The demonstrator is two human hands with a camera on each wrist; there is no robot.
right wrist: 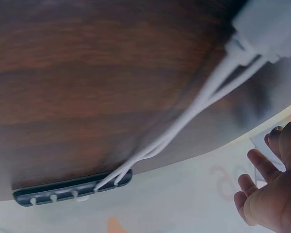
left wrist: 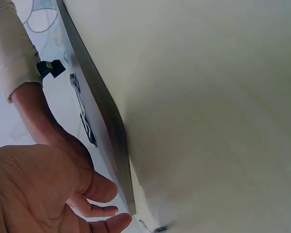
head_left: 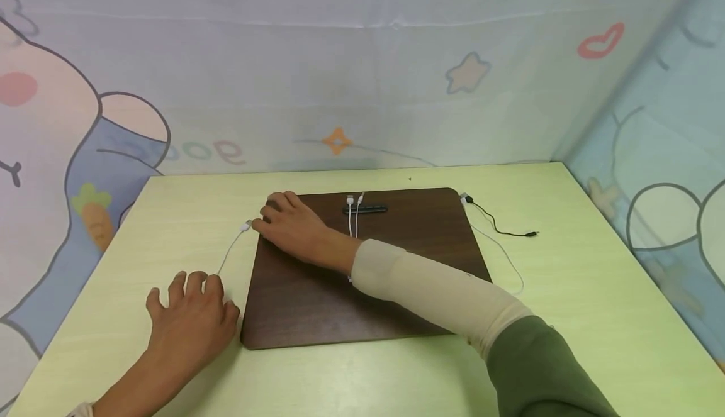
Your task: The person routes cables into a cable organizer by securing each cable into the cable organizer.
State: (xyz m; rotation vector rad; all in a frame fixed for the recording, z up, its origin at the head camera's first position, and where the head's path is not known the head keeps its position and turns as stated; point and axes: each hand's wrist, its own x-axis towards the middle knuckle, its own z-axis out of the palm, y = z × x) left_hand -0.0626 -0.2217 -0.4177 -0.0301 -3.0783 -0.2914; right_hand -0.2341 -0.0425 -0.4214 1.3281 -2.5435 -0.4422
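My right hand [head_left: 291,225] reaches over the far left corner of a dark brown board [head_left: 317,316], fingers bent and spread. A white USB plug [head_left: 246,226] on a thin white cable [head_left: 229,252] is just beside its fingertips; whether they touch is unclear. The right wrist view shows that hand [right wrist: 276,182] with parted fingers and nothing seen between them. My left hand [head_left: 189,316] is at the board's near left edge, fingers loosely bent, the cable running toward them. In the left wrist view this hand [left wrist: 39,189] shows no object in its fingers.
A black cable clip strip [head_left: 374,209] sits on the board's far part, with two white cables [right wrist: 172,128] running through it. To the board's right lie a short black cable [head_left: 498,227] and another white cable [head_left: 512,266]. A printed cloth [head_left: 368,90] hangs behind the pale table [head_left: 595,316].
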